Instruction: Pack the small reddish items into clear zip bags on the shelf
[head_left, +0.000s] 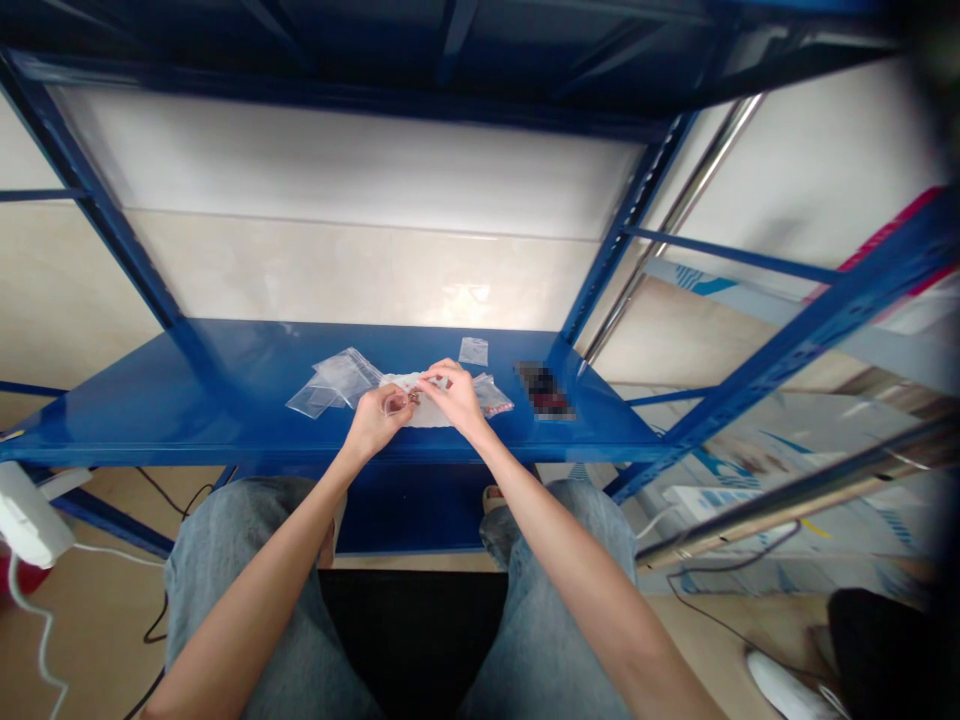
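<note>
My left hand (375, 420) is closed in a pinch over the front part of the blue shelf. At its fingertips is a small brownish thing (413, 397), too small to name, and a thin clear loop shows beside the fingers. My right hand (456, 395) reaches in from the right, thumb and forefinger pinched together close to the same small thing. What the right fingertips hold, if anything, cannot be made out. Beneath both hands lies a white sheet (433, 415), partly covered by them.
Clear plastic bags (345, 378) lie left of the hands on the blue shelf (225, 400). A small clear bag (473, 350) lies behind, and another bag (491, 395) with red marks sits to the right. Beyond it is a blurred-out dark object (544, 390). An upper shelf (360, 60) hangs overhead.
</note>
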